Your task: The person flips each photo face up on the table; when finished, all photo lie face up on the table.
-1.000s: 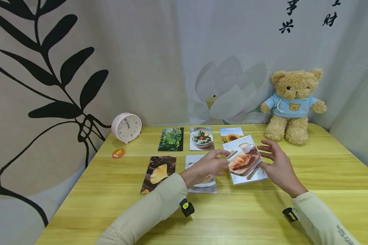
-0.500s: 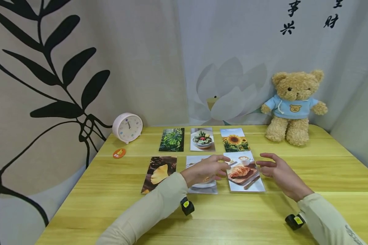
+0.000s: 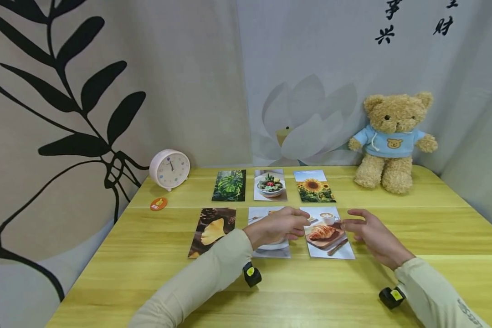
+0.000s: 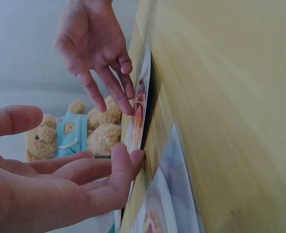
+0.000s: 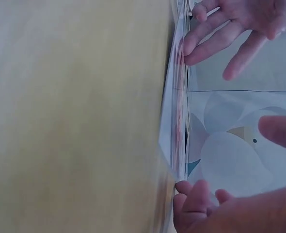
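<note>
A croissant photo card (image 3: 327, 233) lies at the right end of the front row, between my two hands. My left hand (image 3: 276, 228) reaches over a card with a white plate (image 3: 272, 248), its fingertips at the croissant card's left edge. From the other side, my right hand (image 3: 375, 237) has its fingertips at that card's right edge. In the left wrist view, the thumb of my left hand (image 4: 51, 179) stands apart from the fingers. The right wrist view shows my right hand (image 5: 230, 208) low beside the card's edge, thumb raised. Neither hand pinches the card.
Behind lie a green leaf card (image 3: 229, 186), a succulent bowl card (image 3: 269, 185) and a sunflower card (image 3: 314, 187). A ginkgo leaf card (image 3: 211, 232) is front left. A pink clock (image 3: 170, 169), an orange disc (image 3: 158, 203) and a teddy bear (image 3: 393, 141) stand around on the table.
The croissant card, tilted and held by my right hand over the sunflower card earlier, came down toward me and straightened in the front row. My right hand let go, moved off, then came back to its edge.
</note>
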A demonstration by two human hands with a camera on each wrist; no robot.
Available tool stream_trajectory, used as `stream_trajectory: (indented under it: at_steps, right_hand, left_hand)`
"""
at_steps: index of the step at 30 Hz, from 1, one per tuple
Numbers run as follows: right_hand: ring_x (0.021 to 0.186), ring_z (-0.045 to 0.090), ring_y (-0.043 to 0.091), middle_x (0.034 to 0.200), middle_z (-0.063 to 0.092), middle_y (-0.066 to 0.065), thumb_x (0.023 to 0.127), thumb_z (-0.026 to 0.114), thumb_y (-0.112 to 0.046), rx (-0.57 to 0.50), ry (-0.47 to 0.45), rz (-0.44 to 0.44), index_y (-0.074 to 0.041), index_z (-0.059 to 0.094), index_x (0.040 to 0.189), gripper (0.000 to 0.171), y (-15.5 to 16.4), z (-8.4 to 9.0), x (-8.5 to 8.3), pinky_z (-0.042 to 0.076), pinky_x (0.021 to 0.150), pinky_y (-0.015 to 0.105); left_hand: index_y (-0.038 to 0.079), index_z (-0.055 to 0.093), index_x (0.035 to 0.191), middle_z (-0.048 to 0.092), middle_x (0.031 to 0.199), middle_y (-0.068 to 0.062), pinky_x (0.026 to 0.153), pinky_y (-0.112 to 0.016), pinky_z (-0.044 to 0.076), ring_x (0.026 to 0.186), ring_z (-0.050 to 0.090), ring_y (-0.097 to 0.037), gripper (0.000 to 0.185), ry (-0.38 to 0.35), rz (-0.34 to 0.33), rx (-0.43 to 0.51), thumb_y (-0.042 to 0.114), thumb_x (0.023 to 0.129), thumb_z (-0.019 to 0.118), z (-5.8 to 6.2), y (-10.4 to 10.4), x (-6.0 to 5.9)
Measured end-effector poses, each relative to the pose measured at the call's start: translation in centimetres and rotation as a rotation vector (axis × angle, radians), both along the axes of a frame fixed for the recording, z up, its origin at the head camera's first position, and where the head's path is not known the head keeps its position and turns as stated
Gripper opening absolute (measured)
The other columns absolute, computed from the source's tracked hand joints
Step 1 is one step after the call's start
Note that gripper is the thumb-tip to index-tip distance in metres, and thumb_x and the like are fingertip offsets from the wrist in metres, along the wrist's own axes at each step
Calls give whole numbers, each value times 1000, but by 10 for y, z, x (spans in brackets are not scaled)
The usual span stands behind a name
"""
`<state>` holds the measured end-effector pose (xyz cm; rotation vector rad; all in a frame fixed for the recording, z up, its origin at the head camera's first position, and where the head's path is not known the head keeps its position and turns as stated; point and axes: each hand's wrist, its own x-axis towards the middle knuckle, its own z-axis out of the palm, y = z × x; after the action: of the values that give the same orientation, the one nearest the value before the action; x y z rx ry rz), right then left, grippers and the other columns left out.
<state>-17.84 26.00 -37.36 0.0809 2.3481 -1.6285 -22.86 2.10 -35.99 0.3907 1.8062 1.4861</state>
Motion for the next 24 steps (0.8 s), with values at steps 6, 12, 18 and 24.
stream_trajectory:
  at_steps: [6, 12, 18, 24]
  right_hand:
    - [129, 30, 39, 153, 8, 24, 94, 49, -39, 52, -18, 26, 0, 2, 147, 81, -2, 3, -1, 38, 92, 41]
    - [127, 28, 43, 151, 8, 28, 92, 46, -52, 114, -51, 38, -2, -4, 148, 90, -5, 4, 0, 38, 94, 49]
    - [129, 32, 42, 150, 17, 28, 91, 45, -54, 154, -37, 50, 0, -2, 147, 91, -5, 5, 0, 42, 90, 43]
    - [126, 40, 43, 143, 29, 31, 90, 46, -55, 250, 23, 74, 4, 6, 146, 90, -5, 6, 0, 49, 85, 41]
  left_hand:
    - [3, 35, 141, 38, 144, -19, 93, -39, 45, 123, 48, -30, 53, 10, 28, -6, 25, 95, 48, 0, 0, -1]
    - [-1, 34, 140, 43, 140, -15, 79, -29, 42, 112, 52, -23, 55, 18, 50, -10, 23, 93, 51, -1, 0, 1]
    - [2, 34, 140, 50, 90, -2, 75, -32, 40, 77, 47, -13, 53, 51, 9, -19, 25, 94, 49, 0, -4, 2]
    - [16, 47, 134, 54, 129, -9, 93, -42, 48, 114, 56, -26, 42, 200, -3, -100, 31, 95, 49, 3, -26, 2]
